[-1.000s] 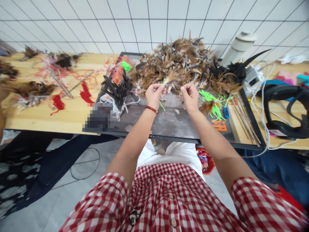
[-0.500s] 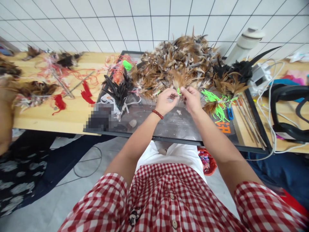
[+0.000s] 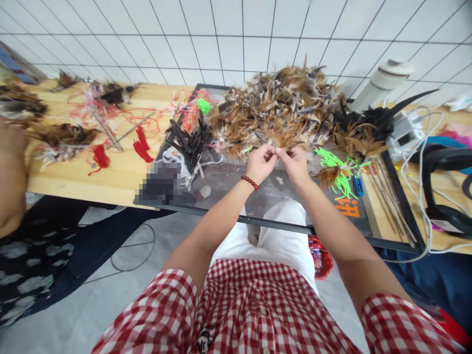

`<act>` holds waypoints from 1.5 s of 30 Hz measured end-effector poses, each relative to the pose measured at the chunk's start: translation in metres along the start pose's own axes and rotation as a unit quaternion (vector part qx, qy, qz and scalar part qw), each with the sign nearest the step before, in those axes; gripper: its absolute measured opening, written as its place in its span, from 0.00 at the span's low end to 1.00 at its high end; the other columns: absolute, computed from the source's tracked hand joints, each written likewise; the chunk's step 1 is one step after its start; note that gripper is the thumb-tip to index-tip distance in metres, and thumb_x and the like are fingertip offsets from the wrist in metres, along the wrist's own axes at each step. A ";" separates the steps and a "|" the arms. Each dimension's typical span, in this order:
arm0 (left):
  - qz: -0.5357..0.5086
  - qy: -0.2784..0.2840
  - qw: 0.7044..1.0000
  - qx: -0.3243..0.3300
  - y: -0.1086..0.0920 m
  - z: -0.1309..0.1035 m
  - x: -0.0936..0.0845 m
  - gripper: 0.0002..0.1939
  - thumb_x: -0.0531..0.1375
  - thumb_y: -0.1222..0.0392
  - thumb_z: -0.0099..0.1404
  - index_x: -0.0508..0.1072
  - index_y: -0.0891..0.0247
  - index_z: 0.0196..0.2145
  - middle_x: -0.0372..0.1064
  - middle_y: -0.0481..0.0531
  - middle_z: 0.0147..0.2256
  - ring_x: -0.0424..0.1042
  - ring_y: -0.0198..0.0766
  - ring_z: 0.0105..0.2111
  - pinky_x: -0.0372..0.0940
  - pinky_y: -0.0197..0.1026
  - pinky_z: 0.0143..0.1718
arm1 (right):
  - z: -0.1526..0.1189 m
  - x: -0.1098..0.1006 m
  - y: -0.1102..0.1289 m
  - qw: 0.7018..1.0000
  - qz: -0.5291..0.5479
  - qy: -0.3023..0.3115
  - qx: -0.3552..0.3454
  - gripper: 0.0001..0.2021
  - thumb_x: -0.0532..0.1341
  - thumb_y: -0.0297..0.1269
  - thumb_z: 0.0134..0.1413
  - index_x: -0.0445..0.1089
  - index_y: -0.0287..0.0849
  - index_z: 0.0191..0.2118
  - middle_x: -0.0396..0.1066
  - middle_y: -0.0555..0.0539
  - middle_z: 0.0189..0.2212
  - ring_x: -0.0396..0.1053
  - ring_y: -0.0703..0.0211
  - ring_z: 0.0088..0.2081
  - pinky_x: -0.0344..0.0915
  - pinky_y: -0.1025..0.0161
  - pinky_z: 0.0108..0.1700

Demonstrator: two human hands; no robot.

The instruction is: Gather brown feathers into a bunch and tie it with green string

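My left hand [image 3: 261, 163], with a red bead bracelet at its wrist, and my right hand [image 3: 294, 162] meet fingertip to fingertip over the dark tray [image 3: 236, 179]. Both are closed in a pinch. A small tuft of brown feathers [image 3: 283, 139] fans out beyond the fingertips, its base pinched by my right hand. A speck of bright green cord shows at the fingertips of my left hand; most of it is hidden by the fingers. Just behind lies a big heap of brown and white feathers [image 3: 276, 101].
Green cords [image 3: 342, 182] and brown feather bunches lie to the right, near a blue clip [image 3: 358, 186] and thin sticks [image 3: 393, 201]. Black feathers [image 3: 190, 142] are at left. A white bottle [image 3: 383, 81], cables and a black headset [image 3: 429, 182] stand right. Another person's arm [image 3: 13, 179] is far left.
My hands have come together, and the green cord that showed between them is now mostly covered by fingers. The whole view has shifted slightly, with the table lower and further right.
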State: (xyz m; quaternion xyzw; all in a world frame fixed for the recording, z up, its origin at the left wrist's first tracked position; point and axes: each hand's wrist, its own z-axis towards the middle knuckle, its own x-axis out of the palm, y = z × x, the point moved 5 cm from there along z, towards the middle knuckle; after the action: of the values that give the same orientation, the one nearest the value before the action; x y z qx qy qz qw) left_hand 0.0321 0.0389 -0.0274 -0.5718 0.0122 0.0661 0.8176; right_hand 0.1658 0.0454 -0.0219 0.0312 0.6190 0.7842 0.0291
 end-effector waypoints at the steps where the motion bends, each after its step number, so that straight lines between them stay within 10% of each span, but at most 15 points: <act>1: 0.001 0.002 1.000 0.001 0.001 0.000 0.001 0.05 0.63 0.67 0.62 0.72 0.61 0.30 0.68 0.41 0.22 0.65 0.27 0.22 0.62 0.32 0.28 | 0.000 -0.001 -0.001 1.000 -0.003 -0.002 -0.001 0.32 0.74 0.71 0.32 0.71 0.45 0.25 0.71 0.52 0.25 0.65 0.60 0.31 0.67 0.57 0.40; 14: 0.012 -0.010 0.999 0.028 0.001 0.003 -0.001 0.03 0.66 0.64 0.62 0.76 0.62 0.35 0.76 0.50 0.36 0.72 0.30 0.29 0.66 0.32 0.31 | 0.004 -0.026 0.023 0.975 -0.178 -0.062 -0.116 0.25 0.62 0.66 0.59 0.69 0.47 0.30 0.68 0.49 0.25 0.69 0.53 0.36 0.70 0.54 0.46; 18: 0.056 -0.036 0.997 0.049 -0.003 0.005 -0.009 0.03 0.63 0.65 0.64 0.76 0.61 0.36 0.76 0.53 0.41 0.71 0.30 0.30 0.68 0.33 0.34 | 0.010 -0.068 0.056 0.914 -0.373 -0.079 -0.137 0.17 0.65 0.55 0.59 0.72 0.46 0.31 0.69 0.48 0.25 0.70 0.51 0.35 0.68 0.53 0.44; 25: 0.076 -0.137 0.988 0.010 0.008 0.021 -0.041 0.04 0.59 0.64 0.68 0.74 0.59 0.40 0.76 0.53 0.43 0.75 0.32 0.37 0.71 0.34 0.41 | 0.021 -0.146 0.041 0.786 -0.595 -0.136 0.095 0.12 0.68 0.39 0.56 0.79 0.41 0.45 0.78 0.36 0.41 0.75 0.39 0.46 0.67 0.46 0.48; 29: 0.037 -0.205 0.977 -0.050 0.021 0.032 -0.064 0.06 0.57 0.65 0.69 0.72 0.59 0.42 0.76 0.52 0.41 0.76 0.31 0.37 0.71 0.34 0.41 | 0.017 -0.120 0.050 0.810 -0.557 -0.181 -0.033 0.22 0.64 0.35 0.62 0.73 0.38 0.61 0.71 0.30 0.58 0.72 0.44 0.53 0.64 0.51 0.52; 33: 0.042 -0.213 0.974 -0.071 0.015 0.033 -0.072 0.08 0.56 0.71 0.65 0.71 0.61 0.40 0.76 0.52 0.40 0.76 0.32 0.37 0.71 0.36 0.45 | 0.003 -0.050 0.041 0.799 -0.568 -0.004 -0.197 0.17 0.57 0.40 0.67 0.75 0.42 0.56 0.75 0.35 0.50 0.70 0.43 0.50 0.61 0.50 0.50; 37: 0.199 -0.144 0.969 -0.034 -0.012 0.025 -0.069 0.09 0.58 0.70 0.64 0.75 0.60 0.38 0.77 0.55 0.42 0.77 0.39 0.41 0.71 0.43 0.50 | -0.005 -0.018 0.019 0.773 -0.581 0.095 -0.235 0.17 0.53 0.41 0.70 0.77 0.45 0.53 0.77 0.38 0.45 0.69 0.43 0.48 0.59 0.49 0.49; 45: 0.507 0.026 0.855 -0.108 -0.024 0.013 -0.059 0.09 0.62 0.57 0.68 0.81 0.63 0.40 0.78 0.69 0.49 0.76 0.62 0.54 0.70 0.57 0.53 | 0.004 -0.016 0.011 0.782 -0.569 0.112 -0.229 0.19 0.53 0.42 0.71 0.77 0.46 0.55 0.77 0.38 0.48 0.68 0.41 0.51 0.58 0.47 0.52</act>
State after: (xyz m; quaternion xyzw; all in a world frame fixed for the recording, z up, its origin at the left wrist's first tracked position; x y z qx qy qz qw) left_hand -0.0242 0.0371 0.0053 -0.5728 0.3140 0.4575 0.6033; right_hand 0.1819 0.0455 -0.0106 -0.4226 0.3254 0.7417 0.4066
